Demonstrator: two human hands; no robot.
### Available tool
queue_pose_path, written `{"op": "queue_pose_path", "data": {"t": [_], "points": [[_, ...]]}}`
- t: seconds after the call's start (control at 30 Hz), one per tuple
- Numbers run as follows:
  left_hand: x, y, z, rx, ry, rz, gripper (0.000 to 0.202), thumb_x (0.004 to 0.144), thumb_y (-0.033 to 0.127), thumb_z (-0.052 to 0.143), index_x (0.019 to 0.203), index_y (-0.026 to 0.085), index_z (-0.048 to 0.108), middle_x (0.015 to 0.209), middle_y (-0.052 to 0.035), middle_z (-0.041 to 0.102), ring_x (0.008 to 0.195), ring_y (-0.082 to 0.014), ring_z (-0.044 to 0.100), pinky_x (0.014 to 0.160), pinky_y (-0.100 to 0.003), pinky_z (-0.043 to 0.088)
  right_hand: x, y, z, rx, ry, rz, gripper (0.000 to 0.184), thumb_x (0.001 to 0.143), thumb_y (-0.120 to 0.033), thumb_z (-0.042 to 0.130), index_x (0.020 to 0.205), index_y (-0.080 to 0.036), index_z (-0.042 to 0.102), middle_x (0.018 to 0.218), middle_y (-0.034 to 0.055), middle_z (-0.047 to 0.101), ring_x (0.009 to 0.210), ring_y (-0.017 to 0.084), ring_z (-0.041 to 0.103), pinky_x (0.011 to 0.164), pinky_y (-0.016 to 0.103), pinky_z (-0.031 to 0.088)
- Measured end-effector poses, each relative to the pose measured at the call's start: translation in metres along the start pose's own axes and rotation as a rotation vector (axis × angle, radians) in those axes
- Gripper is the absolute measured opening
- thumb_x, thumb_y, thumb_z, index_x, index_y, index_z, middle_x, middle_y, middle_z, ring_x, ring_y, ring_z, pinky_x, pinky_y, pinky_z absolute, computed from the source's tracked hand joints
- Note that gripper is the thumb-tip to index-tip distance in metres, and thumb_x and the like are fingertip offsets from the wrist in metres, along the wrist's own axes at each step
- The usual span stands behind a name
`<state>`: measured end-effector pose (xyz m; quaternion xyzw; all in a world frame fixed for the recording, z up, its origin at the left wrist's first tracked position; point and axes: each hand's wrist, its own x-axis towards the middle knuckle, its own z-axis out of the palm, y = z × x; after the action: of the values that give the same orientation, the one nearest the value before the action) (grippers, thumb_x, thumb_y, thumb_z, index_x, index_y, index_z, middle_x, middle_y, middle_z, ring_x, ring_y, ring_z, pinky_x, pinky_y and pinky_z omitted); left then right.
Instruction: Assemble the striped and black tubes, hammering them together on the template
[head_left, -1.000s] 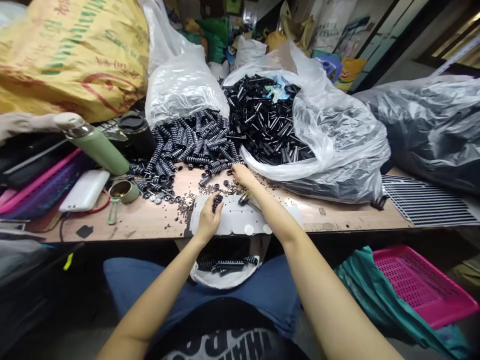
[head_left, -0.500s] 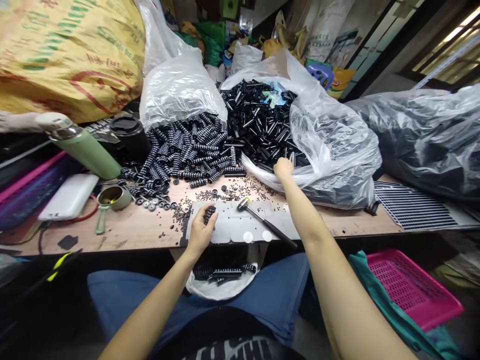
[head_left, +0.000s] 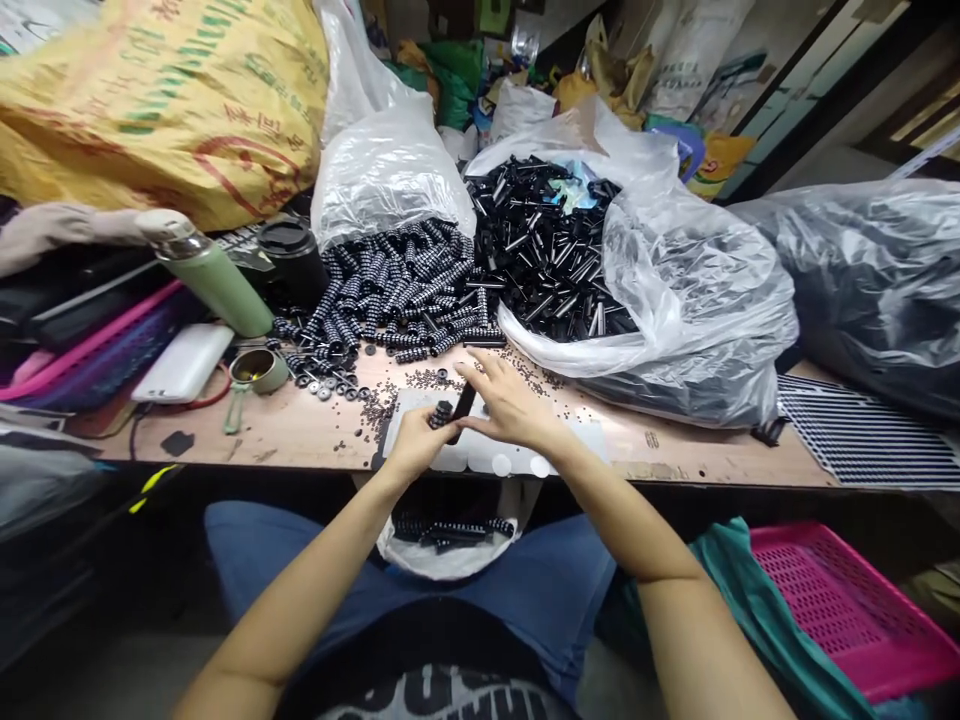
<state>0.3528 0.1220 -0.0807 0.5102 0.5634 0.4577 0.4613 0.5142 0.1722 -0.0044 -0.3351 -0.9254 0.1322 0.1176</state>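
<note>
My left hand [head_left: 415, 442] is closed around a black ribbed roller with pale dots [head_left: 440, 413], above a grey metal plate [head_left: 480, 458]. Right beside it, my right hand [head_left: 511, 402] pinches a smooth black tube [head_left: 464, 401] between thumb and fingers, tilted and close to the roller. Whether tube and roller touch I cannot tell. The hammer is hidden under my right hand and forearm. A pile of similar ribbed rollers [head_left: 397, 285] lies behind, and an open plastic bag [head_left: 555, 350] full of black tubes [head_left: 536, 250] stands to its right.
Tiny dark bits [head_left: 375, 408] are scattered around the plate. At left stand a green bottle [head_left: 221, 285], a black cup [head_left: 289, 260], a small metal cup [head_left: 259, 370] and a white power bank [head_left: 184, 362]. A white-lined container [head_left: 442, 570] sits between my knees; a pink basket [head_left: 840, 600] is lower right.
My right hand has come back from the bag of black tubes to my left hand, now with a tube in it. My left hand still holds the roller. The view has shifted slightly.
</note>
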Motion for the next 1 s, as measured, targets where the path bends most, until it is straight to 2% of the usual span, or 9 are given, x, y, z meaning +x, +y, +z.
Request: {"op": "queue_pose_path", "data": {"t": [0.07,0.1,0.17,0.23,0.3,0.47,0.63,0.83,1.0], "points": [[-0.001,0.000,0.000,-0.182,0.034,-0.169,0.031,0.064,0.041,0.077,0.067,0.014,0.061,0.047,0.0044,0.049,0.038,-0.0072,0.041,0.037,-0.019,0.030,-0.004,-0.005,0.016,0.022,0.099,0.029,0.097,0.065,-0.049,0.078,0.145,-0.022,0.029,0.147,0.0168,0.034,0.134,0.035,0.034,0.109,0.054,0.027],[-0.003,0.001,0.000,-0.242,0.034,-0.213,0.033,0.061,0.041,0.079,0.069,0.014,0.061,0.045,0.0053,0.048,0.035,-0.0064,0.039,0.035,-0.019,0.028,-0.005,-0.006,0.024,0.036,0.110,0.039,0.106,0.061,-0.049,0.080,0.147,-0.022,0.023,0.149,0.0176,0.029,0.137,0.036,0.029,0.111,0.055,0.025],[-0.005,0.005,-0.003,-0.327,0.028,-0.221,0.038,0.060,0.042,0.080,0.077,0.013,0.063,0.047,0.0059,0.049,0.034,-0.0053,0.038,0.033,-0.018,0.027,-0.008,-0.007,0.037,0.075,0.141,0.074,0.111,0.062,-0.041,0.080,0.149,-0.020,0.015,0.150,0.0193,0.027,0.138,0.037,0.027,0.112,0.055,0.025],[-0.007,0.011,-0.007,-0.427,0.024,-0.165,0.045,0.066,0.049,0.075,0.092,0.014,0.064,0.056,0.0046,0.054,0.036,-0.0048,0.041,0.034,-0.017,0.031,-0.012,-0.007,0.045,0.136,0.197,0.106,0.113,0.063,-0.036,0.079,0.150,-0.017,0.010,0.148,0.0203,0.030,0.138,0.035,0.028,0.112,0.054,0.027],[-0.009,0.016,-0.011,-0.530,0.010,-0.122,0.051,0.074,0.054,0.067,0.107,0.016,0.061,0.063,0.0039,0.056,0.038,-0.0046,0.043,0.033,-0.016,0.031,-0.017,-0.006,0.046,0.226,0.232,0.095,0.117,0.062,-0.037,0.080,0.150,-0.017,0.006,0.148,0.0201,0.029,0.139,0.034,0.028,0.112,0.052,0.030],[-0.013,0.019,-0.013,-0.631,-0.030,-0.176,0.053,0.079,0.052,0.061,0.120,0.017,0.059,0.052,0.0079,0.047,0.031,-0.0041,0.037,0.029,-0.015,0.024,-0.030,-0.013,0.042,0.405,0.244,-0.045,0.116,0.058,-0.051,0.082,0.148,-0.023,0.013,0.149,0.0168,0.029,0.140,0.032,0.029,0.111,0.049,0.035],[-0.018,0.022,-0.003,-0.711,0.042,-0.234,0.043,0.074,0.046,0.067,0.102,0.014,0.065,0.056,0.0022,0.057,0.041,-0.0103,0.054,0.038,-0.019,0.041,-0.027,-0.023,0.049,0.443,0.261,-0.159,0.116,0.057,-0.054,0.082,0.147,-0.023,0.016,0.148,0.0157,0.032,0.140,0.030,0.030,0.116,0.047,0.028],[-0.022,0.034,0.003,-0.683,0.052,-0.304,0.046,0.069,0.051,0.070,0.095,0.013,0.064,0.050,0.0016,0.057,0.039,-0.0132,0.055,0.036,-0.021,0.044,-0.026,-0.024,0.058,0.488,0.242,-0.111,0.113,0.062,-0.046,0.081,0.148,-0.021,0.012,0.150,0.0172,0.028,0.141,0.029,0.027,0.116,0.047,0.029],[-0.023,0.035,0.003,-0.641,0.046,-0.320,0.047,0.067,0.050,0.073,0.092,0.012,0.065,0.051,0.0007,0.058,0.038,-0.0119,0.054,0.037,-0.020,0.045,-0.030,-0.029,0.064,0.541,0.276,-0.029,0.110,0.059,-0.039,0.083,0.146,-0.020,0.017,0.147,0.0169,0.030,0.140,0.029,0.029,0.114,0.046,0.032]]}}
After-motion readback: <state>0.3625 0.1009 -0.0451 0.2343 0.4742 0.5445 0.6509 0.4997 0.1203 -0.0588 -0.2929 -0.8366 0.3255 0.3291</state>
